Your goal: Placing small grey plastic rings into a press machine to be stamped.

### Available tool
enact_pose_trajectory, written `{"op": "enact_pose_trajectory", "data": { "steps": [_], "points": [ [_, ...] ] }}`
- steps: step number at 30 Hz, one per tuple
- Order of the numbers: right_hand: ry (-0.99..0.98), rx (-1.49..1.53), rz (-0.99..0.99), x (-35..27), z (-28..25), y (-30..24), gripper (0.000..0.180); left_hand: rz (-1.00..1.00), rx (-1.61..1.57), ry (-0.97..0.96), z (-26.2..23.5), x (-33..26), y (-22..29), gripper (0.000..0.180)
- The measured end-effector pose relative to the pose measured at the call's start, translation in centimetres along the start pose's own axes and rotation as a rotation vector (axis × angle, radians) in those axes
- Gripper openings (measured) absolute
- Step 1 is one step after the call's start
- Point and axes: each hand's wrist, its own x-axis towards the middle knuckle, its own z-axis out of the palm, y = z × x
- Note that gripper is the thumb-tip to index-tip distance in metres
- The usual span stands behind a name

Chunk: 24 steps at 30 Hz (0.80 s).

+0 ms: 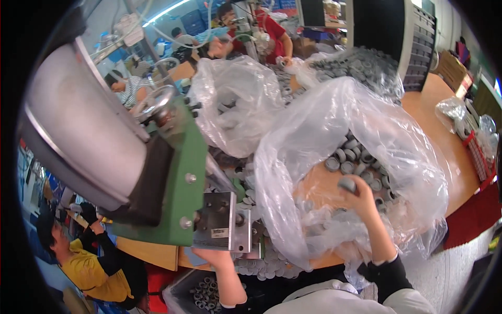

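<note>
My right hand [362, 198] reaches into a large clear plastic bag [282, 141] and grips a round grey cap [347, 184] between thumb and fingers. Beyond it, inside the bag, lies a heap of similar grey caps [349, 156]. My left hand [213, 257] is at the underside of the metal block [214, 220] of a green press [183, 183]; its fingers are hidden by the block. Close to that hand, flat grey discs [266, 266] are piled along the table edge.
A second clear bag [235, 99] with grey parts stands behind the press. Below the table edge, a lined bin [180, 290] contains grey rings [207, 294]. Co-workers sit at the left, one in a yellow top [99, 275], and one in red [272, 31] works across the table.
</note>
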Motion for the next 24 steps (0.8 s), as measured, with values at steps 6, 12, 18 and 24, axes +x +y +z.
{"op": "enact_pose_trajectory", "data": {
  "steps": [6,12,18,24],
  "points": [
    [-0.489,0.583,0.239,-4.9,7.0,-8.9,0.046,0.032,0.164,-0.086,-0.7,-0.4,1.1,0.033],
    [-0.848,0.620,0.145,-7.0,13.2,-11.3,0.052,-0.011,0.282,-0.002,-3.1,-3.4,-0.7,0.041],
    [-0.529,0.004,-0.625,-7.9,17.9,-11.5,0.055,-0.372,0.654,0.175,-14.8,-9.3,-6.6,0.071],
    [-0.408,0.029,-0.433,-9.1,21.8,-11.6,0.040,-0.581,0.830,0.238,-22.9,-12.7,-8.5,0.066]
  ]
}}
